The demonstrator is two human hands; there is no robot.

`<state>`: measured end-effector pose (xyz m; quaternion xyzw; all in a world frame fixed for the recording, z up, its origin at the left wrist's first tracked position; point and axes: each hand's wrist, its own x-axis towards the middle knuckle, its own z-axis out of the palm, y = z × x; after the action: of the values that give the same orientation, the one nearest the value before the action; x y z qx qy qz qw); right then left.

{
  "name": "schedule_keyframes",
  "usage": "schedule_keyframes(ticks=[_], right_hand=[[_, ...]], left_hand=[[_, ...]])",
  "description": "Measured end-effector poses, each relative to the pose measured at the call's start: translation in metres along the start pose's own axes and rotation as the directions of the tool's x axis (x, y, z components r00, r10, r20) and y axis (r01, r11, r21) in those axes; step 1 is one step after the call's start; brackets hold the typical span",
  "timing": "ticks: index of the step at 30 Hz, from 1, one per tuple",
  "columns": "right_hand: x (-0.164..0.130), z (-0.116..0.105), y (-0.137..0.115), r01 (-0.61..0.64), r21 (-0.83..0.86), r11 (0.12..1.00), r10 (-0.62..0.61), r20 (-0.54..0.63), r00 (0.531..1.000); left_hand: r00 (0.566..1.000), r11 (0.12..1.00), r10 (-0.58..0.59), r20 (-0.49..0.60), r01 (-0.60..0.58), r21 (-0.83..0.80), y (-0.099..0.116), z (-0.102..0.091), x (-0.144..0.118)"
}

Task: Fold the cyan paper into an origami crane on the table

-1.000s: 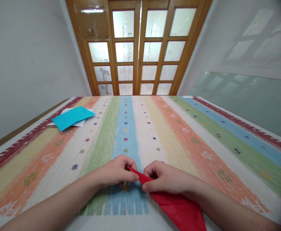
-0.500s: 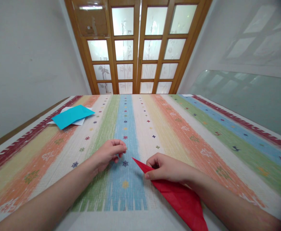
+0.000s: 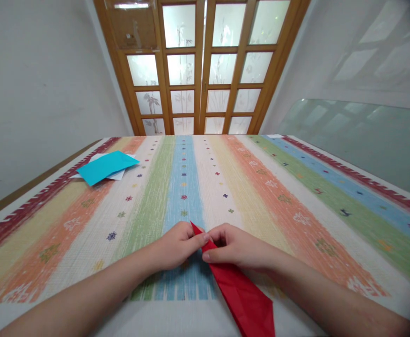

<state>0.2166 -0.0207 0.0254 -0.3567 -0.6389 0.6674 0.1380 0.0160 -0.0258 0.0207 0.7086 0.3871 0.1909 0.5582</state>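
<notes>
- Left hand [image 3: 177, 246]: pinched closed, thumb on the near face of the red paper [image 3: 240, 292] just below its pointed tip; the fingers curl behind, mostly hidden.
- Right hand [image 3: 239, 248]: also pinched closed on the same paper, thumb a little lower along it, index finger bent, small gap inside the curl.
- Hands just beside each other, thumbs close together, lower centre of the frame.
- Red paper: folded, narrow at the top, wider below, creases visible. Tip pokes up between the hands, tilted to the left; body slants down to the right and reaches the bottom edge of the frame. Can't tell if the lower end rests on the table.
- Under the hands: striped tablecloth [image 3: 152, 196] in green, blue, cream, yellow and orange, small star and flower prints.
- Mid left of the frame, well apart from the hands: blue sheet [image 3: 106, 167] lying over white paper [image 3: 120, 175], whose edges stick out. Can't tell how many white sheets.
- Top centre, past the table: wooden door [image 3: 162, 70] with frosted panes.
- Right edge, mid height: pale green board [image 3: 362, 140] against the wall [image 3: 313, 77].
</notes>
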Motion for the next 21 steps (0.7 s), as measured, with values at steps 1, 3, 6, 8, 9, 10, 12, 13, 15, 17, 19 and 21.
schedule_keyframes(ticks=[1,3,6,8,9,10,12,13,15,17,19,21], right_hand=[[0.0,0.0,-0.001,-0.01,-0.011,1.0,0.01,0.005,1.0],[-0.001,-0.002,-0.003,-0.036,-0.037,0.999,0.037,0.029,0.999],[-0.005,-0.007,-0.006,-0.092,-0.108,0.99,0.099,0.06,0.993],[-0.008,-0.01,-0.007,-0.132,-0.177,0.975,0.144,0.056,0.988],[-0.009,-0.012,-0.008,-0.145,-0.212,0.966,0.16,0.057,0.985],[-0.01,-0.013,-0.009,-0.156,-0.244,0.957,0.175,0.059,0.983],[-0.012,-0.015,-0.01,-0.184,-0.292,0.939,0.207,0.049,0.977],[-0.013,-0.016,-0.011,-0.203,-0.307,0.93,0.225,0.035,0.974],[-0.014,-0.018,-0.013,-0.228,-0.317,0.921,0.245,0.013,0.969],[-0.014,-0.021,-0.016,-0.232,-0.312,0.921,0.247,0.008,0.969],[-0.015,-0.025,-0.019,-0.24,-0.329,0.913,0.252,-0.005,0.968],[-0.016,-0.032,-0.02,-0.253,-0.37,0.894,0.26,-0.032,0.965]], left_hand=[[1.0,1.0,0.012,0.004,-0.012,-0.026,0.0,-0.001,0.0],[1.0,0.997,0.011,-0.003,-0.011,-0.073,-0.001,-0.002,0.0],[0.999,0.995,0.015,-0.036,-0.019,-0.099,-0.003,-0.004,0.0],[0.997,0.993,0.047,-0.066,-0.054,-0.102,-0.005,-0.006,0.0],[0.994,0.992,0.059,-0.089,-0.069,-0.105,-0.006,-0.007,0.0],[0.991,0.991,0.065,-0.113,-0.077,-0.11,-0.008,-0.009,0.0],[0.986,0.989,0.064,-0.157,-0.084,-0.121,-0.012,-0.012,0.001],[0.982,0.988,0.061,-0.18,-0.084,-0.126,-0.014,-0.014,0.002],[0.976,0.987,0.061,-0.21,-0.091,-0.135,-0.017,-0.017,0.003],[0.968,0.982,0.076,-0.238,-0.114,-0.151,-0.018,-0.019,0.003],[0.956,0.972,0.104,-0.273,-0.156,-0.176,-0.018,-0.022,0.004],[0.939,0.961,0.125,-0.32,-0.195,-0.197,-0.018,-0.026,0.004]])
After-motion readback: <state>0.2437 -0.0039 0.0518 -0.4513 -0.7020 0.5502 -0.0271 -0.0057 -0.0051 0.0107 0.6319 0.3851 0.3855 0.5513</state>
